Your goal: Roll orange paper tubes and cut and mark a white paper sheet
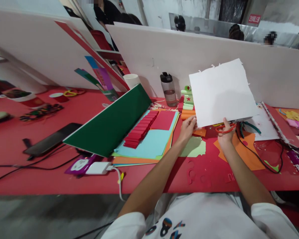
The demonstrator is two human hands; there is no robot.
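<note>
Left hand: your fingers [193, 120] pinch the paper [221, 93] by its low left corner; the hand [187, 128] is closed.
Right hand [225, 135]: curled on the red-handled scissors [233, 126], thumb at the paper's low edge.
Hard to see: some fingertips.
Paper: white, flat, held above the red table [89, 179], ragged on top.
Left side: bumpy red folds [141, 130], a tilted green board [109, 122].

Soft, even light; faint shadows; edges stretched.
</note>
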